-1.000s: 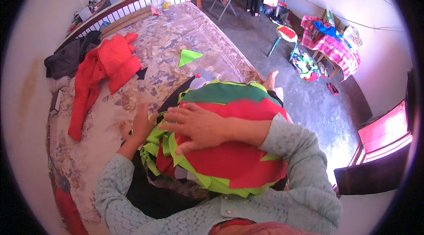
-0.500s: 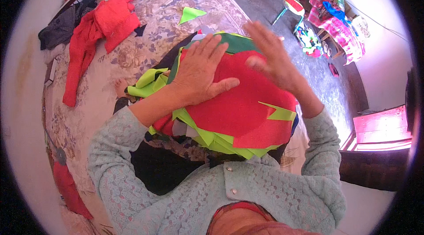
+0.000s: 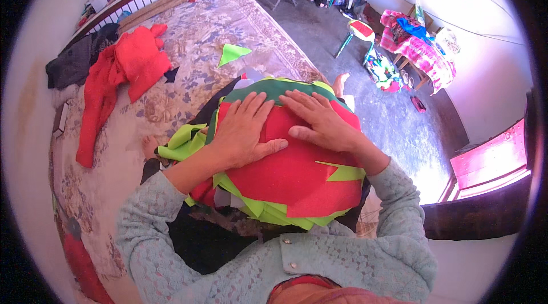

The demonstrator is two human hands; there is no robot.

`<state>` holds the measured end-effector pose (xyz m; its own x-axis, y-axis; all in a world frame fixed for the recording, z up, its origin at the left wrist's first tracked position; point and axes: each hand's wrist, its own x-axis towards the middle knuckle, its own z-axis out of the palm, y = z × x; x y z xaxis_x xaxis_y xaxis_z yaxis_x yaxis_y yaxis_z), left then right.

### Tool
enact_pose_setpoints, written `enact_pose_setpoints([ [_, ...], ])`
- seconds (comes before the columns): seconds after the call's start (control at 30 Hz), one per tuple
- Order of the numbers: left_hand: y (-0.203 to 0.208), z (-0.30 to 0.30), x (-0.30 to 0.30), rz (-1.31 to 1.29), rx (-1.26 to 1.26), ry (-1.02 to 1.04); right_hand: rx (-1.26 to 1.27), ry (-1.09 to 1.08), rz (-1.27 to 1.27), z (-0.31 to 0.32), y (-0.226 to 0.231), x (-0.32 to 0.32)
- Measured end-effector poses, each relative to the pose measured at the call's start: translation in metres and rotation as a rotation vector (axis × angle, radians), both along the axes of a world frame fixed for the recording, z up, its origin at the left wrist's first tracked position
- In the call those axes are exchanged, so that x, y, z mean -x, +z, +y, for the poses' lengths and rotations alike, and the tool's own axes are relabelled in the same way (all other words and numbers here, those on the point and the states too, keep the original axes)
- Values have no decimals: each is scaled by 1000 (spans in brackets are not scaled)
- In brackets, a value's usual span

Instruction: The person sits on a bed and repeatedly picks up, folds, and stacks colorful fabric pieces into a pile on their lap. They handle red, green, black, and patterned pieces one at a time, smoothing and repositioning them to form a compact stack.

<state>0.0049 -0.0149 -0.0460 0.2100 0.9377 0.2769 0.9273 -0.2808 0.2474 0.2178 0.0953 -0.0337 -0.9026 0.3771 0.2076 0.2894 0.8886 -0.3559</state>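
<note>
Floral bed [image 3: 197, 44] w/ red jkt [image 3: 134, 58] (prob.), green scrap [image 3: 233, 54], L fingers [image 3: 256, 107], R fingers [image 3: 298, 106] spread on red-green cloth [image 3: 268, 175]

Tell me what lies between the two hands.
In the head view, cloth lies between the left hand and the right hand: mostly the red piece, with the dark green piece at the far end.

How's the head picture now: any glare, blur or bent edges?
Head view, right: harsh glare whitens some smooth grey floor; head view, left: the edge of the beige floral bedsheet bows; head view, middle: bare left hand and bare right hand show little blur.
</note>
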Motion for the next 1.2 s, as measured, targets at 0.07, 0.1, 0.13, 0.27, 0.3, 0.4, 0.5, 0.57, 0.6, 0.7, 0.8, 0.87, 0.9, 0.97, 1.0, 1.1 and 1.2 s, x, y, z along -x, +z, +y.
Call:
enact_pose_setpoints([
  [0.07,8,0,1,-30,31,21,213,50,101,11,15,-3],
  [0.1,11,2,3,15,-13,35,207,21,79,15,26,-4],
  [0.13,13,3,3,27,-54,36,142,-15,62,17,31,-5],
  [0.27,13,22,8,84,-159,23,-80,-87,43,44,18,-2],
  [0.3,9,28,8,101,-170,17,-146,-98,12,51,3,-3],
  [0.4,-8,41,13,-53,94,-51,-179,-78,-117,41,-9,2],
  [0.5,-6,37,11,-8,93,-25,-65,-75,-44,42,-10,0],
  [0.57,-6,36,12,4,99,-14,-44,-69,-38,42,-10,1],
  [0.6,-5,37,12,4,98,-15,-31,-65,-29,43,-10,1],
  [0.7,-6,37,11,-5,100,-13,-40,-76,-29,45,-12,-1],
  [0.8,-4,37,10,-11,94,-18,-47,-80,-33,50,-16,-2],
  [0.87,0,35,13,-25,98,-12,20,-65,-12,52,-15,-2],
  [0.9,-2,34,15,-56,111,-16,89,-57,9,52,-14,-4],
  [0.97,-3,31,20,-89,86,-17,66,-87,22,54,-12,-7],
  [1.0,-4,30,22,-106,73,-19,-24,-127,13,56,-10,-12],
  [1.1,-1,19,33,-33,10,37,-16,-177,64,45,16,-10],
  [1.2,0,11,40,-72,-23,41,4,-168,154,45,27,-9],
])
